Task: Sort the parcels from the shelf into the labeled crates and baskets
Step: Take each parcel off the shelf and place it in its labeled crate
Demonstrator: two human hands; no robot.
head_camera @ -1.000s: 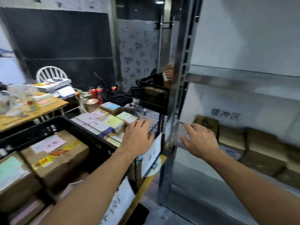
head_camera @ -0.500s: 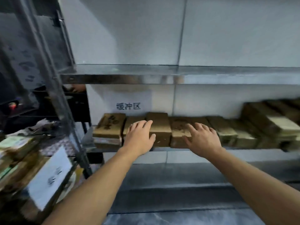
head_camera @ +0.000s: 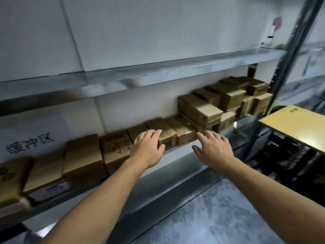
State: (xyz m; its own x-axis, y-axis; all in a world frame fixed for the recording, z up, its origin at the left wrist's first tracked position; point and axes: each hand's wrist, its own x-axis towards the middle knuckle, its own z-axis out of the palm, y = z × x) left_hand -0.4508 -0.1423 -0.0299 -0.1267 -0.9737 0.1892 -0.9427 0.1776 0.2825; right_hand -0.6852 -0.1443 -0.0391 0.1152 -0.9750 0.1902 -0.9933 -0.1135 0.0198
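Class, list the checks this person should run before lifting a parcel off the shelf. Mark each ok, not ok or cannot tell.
1. Left hand and right hand free, holding nothing: ok.
2. Brown cardboard parcels within reach on the grey metal shelf: ok.
3. Grip closed on one parcel: not ok; fingers are not curled round any.
4. Parcel label readable: cannot tell; blurred.
5. Stacked brown boxes at the right sitting steady: cannot tell.

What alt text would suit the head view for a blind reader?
The left hand and right hand reach, fingers spread, to a row of brown parcels on a metal shelf, the left touching one. More parcels are stacked at the right.
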